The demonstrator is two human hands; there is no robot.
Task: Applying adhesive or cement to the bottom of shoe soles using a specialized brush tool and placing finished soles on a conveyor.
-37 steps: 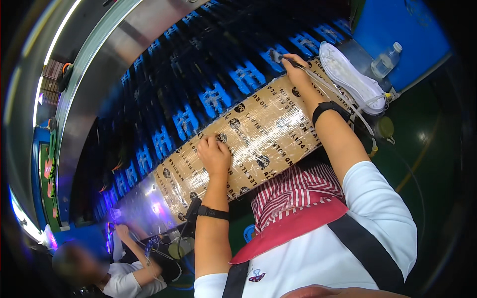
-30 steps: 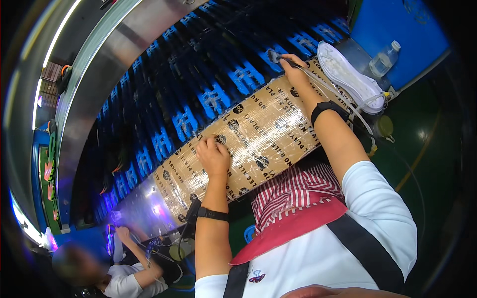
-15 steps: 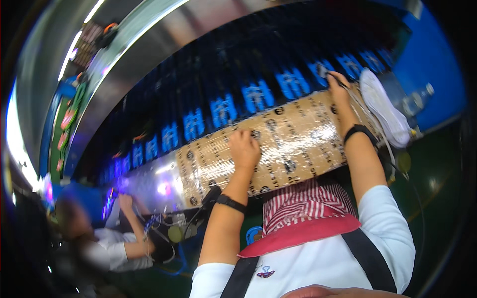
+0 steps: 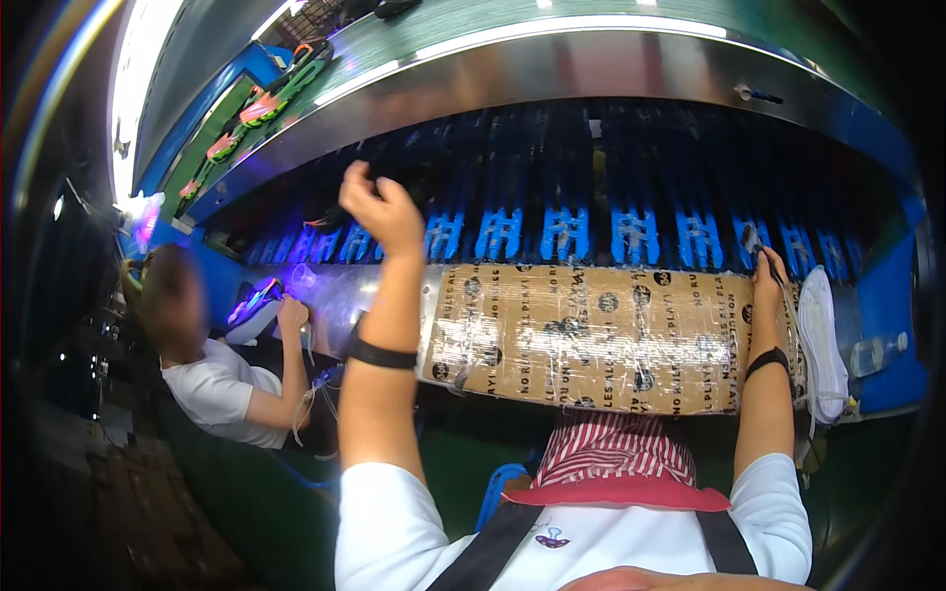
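Observation:
My left hand (image 4: 386,215) is raised over the dark conveyor, its fingers loosely bent and apart, with nothing visible in them. Behind it the row of blue slotted holders (image 4: 499,234) runs along the conveyor's near side. At the right, my right hand (image 4: 769,278) is closed on a thin dark tool with a pale tip (image 4: 752,239), which points at one of the holders; its exact kind is too small to tell. That hand is just above the right end of a work surface covered in printed brown cardboard and clear film (image 4: 591,335).
A long white shoe-shaped piece (image 4: 823,345) lies right of my right forearm, beside a clear plastic bottle (image 4: 877,355). To my left a co-worker (image 4: 222,389) handles a shoe under violet light. Colourful shoes (image 4: 261,106) stand on the upper green belt (image 4: 552,28).
My left hand has lifted off the cardboard and moved left and away over the conveyor. My right hand still grips the thin tool at the right. The whole view has turned.

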